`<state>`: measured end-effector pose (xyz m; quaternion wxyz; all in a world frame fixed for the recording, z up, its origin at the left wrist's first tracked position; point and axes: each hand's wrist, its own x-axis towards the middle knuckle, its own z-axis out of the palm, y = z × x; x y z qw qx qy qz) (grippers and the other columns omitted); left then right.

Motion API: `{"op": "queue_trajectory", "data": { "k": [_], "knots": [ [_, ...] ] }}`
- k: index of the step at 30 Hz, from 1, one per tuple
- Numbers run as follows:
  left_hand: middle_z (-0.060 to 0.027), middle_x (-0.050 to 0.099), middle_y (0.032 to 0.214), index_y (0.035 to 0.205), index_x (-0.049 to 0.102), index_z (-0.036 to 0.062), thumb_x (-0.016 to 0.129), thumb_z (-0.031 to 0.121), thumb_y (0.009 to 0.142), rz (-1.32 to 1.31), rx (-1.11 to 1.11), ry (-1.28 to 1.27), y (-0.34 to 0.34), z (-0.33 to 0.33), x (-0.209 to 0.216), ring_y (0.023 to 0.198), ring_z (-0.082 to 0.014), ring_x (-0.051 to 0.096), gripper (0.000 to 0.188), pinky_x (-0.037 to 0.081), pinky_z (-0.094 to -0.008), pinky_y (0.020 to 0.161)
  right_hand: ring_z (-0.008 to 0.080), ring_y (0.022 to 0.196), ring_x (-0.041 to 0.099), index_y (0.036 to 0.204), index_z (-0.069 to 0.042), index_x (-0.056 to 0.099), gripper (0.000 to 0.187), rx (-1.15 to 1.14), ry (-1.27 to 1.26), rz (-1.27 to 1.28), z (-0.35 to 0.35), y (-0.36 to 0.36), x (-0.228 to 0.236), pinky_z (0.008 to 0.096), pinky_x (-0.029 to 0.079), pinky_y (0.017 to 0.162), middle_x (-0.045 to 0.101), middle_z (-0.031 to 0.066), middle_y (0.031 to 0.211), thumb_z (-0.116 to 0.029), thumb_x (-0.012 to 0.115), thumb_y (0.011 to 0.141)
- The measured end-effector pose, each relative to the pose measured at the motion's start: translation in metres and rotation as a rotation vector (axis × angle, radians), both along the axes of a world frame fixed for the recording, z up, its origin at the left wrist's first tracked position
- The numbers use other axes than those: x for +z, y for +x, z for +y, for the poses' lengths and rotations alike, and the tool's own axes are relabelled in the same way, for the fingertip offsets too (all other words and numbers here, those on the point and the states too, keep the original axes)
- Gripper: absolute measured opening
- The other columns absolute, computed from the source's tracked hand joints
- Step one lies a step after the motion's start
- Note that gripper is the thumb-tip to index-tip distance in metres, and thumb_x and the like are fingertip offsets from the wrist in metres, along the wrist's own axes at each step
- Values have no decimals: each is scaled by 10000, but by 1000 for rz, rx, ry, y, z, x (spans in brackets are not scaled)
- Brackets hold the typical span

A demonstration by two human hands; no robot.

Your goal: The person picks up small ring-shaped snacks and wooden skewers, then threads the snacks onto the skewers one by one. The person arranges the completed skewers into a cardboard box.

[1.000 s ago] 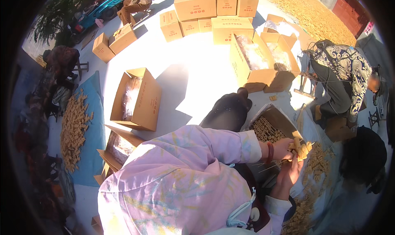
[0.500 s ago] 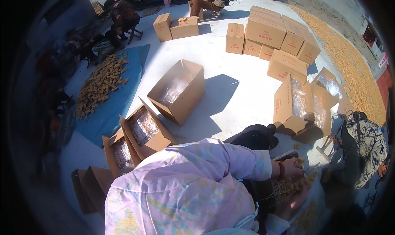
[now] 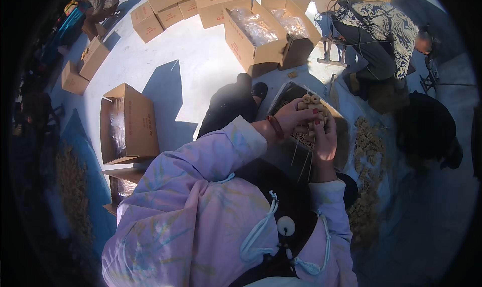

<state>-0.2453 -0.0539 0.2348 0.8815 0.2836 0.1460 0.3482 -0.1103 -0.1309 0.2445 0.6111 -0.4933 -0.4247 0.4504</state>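
Observation:
Both hands meet over a shallow open box (image 3: 337, 124) with a pale rim and dark inside. Between them is a bunch of skewered tan rolls (image 3: 312, 107), some showing round ends with holes. My left hand (image 3: 291, 119) closes on the bunch from the left, a reddish bracelet at its wrist. From the near right side, my right hand (image 3: 325, 142) wraps round it with the fingers bent. Thin wooden skewers (image 3: 304, 161) stick out below the hands. More tan pieces lie in the box, partly covered by my fingers.
Right of the box lies a heap of loose tan pieces (image 3: 369, 151). Co-workers sit close by, one in a patterned top (image 3: 384, 21), another in dark clothes (image 3: 427, 126). Open cartons with plastic liners (image 3: 256, 41) stand ahead; another carton (image 3: 133, 124) is at left.
My view has swung to the right, so cartons shift left and my hands stand nearer the middle. The hands have come together on the skewered rolls, which are now raised over the box.

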Motion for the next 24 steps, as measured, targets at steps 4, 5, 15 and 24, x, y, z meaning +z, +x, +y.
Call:
{"op": "queue_trajectory", "data": {
  "k": [4, 5, 15, 24],
  "knots": [
    [-96, 632, 1145, 1208, 517, 80, 528, 285, 996, 118, -21, -174, 12, -4, -1, 1009, -217, 641, 295, 538, -377, 876, 163, 1051, 578, 1304, -2, 467, 362, -148, 26, 270, -16, 16, 20, 315, 454, 946, 590, 103, 1180, -101, 543, 964],
    [-95, 630, 1143, 1201, 517, 80, 513, 279, 1000, 162, -8, -213, 15, -5, -2, 1004, -220, 640, 283, 537, -380, 872, 167, 1041, 590, 1264, -18, 487, 313, -163, 1, 376, -23, 21, 27, 332, 469, 929, 601, 97, 1161, -110, 535, 969],
    [-98, 620, 1206, 1321, 492, 32, 384, 174, 972, -73, -72, -133, 50, -24, -6, 1077, -207, 622, 392, 501, -366, 936, 187, 1142, 564, 1371, 16, 465, 436, -101, -59, 380, -39, 18, 16, 323, 429, 1000, 588, 109, 1255, -126, 551, 967],
    [-62, 664, 1132, 1240, 593, 103, 414, 335, 990, 161, -49, -192, 66, -31, 24, 1002, -190, 643, 386, 504, -359, 883, 175, 1108, 570, 1307, 9, 505, 375, -123, 4, 449, -42, 34, 12, 324, 437, 982, 608, 105, 1207, -122, 576, 963]
  ]
}}
